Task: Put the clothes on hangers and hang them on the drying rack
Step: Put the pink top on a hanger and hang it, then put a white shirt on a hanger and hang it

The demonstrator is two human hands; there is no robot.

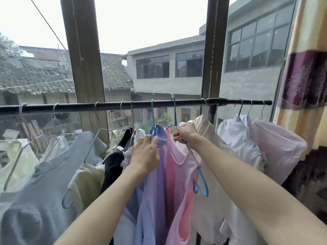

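The right hand has its fingers curled round the neck of a blue hanger, just under where the wire rises to its hook, and that hook already sits over the black rail of the drying rack directly above the knuckles. The left hand lies beside it, fingers nearly straight, the fingertips pressed against the blue collar of the lilac garment next door, while the thumb is hidden behind the cloth, so whether it pinches the fabric cannot be told. Below the right fingers hangs the pink top, one strap seated on the hanger's near arm; the hanger's lower end sticks out bare past the cloth, which suggests the top sits unevenly. Between the two hands the pink and lilac pieces touch along their edges. Outward to the left of the left hand come a black garment, a pale yellow one and a grey-blue shirt, each on its own hanger; to the right of the right hand a cream piece, a white one and a pale mauve one crowd toward the rail's end, with a striped curtain beyond. The step in hand looks like settling the freshly hung pink top. Next would likely be letting go of the neck, spreading the top's shoulders squarely and sliding its neighbours apart for air.
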